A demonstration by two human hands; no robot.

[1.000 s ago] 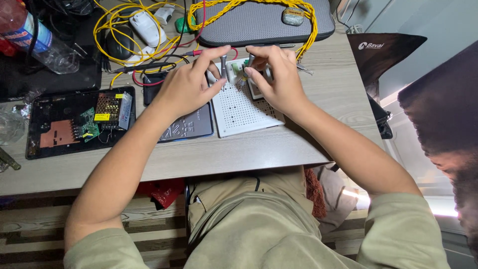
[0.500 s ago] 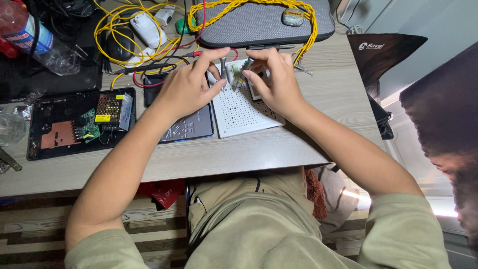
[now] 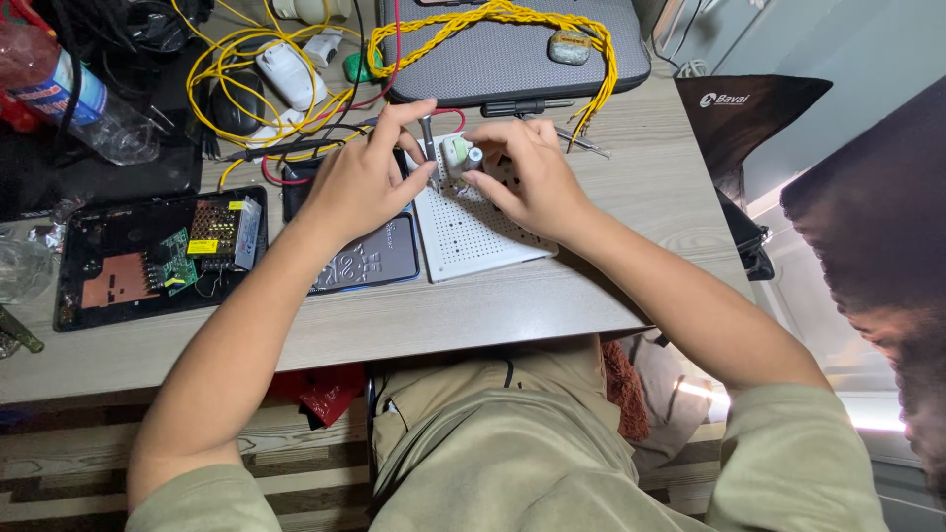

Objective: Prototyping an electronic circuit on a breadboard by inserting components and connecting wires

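- Little had shifted since the earlier frame: both hands stayed over the white perforated board (image 3: 471, 229).
- Right hand (image 3: 532, 177) pinched a small silver-green part (image 3: 459, 155).
- Left hand (image 3: 360, 182) gripped a thin tool (image 3: 429, 138) beside it.
- Board lay on the table (image 3: 473, 315), near yellow wires (image 3: 236, 59).

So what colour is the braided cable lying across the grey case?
Yellow: the braided cable on the grey case, head view.

Pale wood-grain laminate bench (image 3: 650, 212) cluttered across the top. Below its front edge, striped brown-and-cream floor (image 3: 89, 473). Right of the bench, grey-blue wall (image 3: 847, 49) and bright light low down (image 3: 877, 419).
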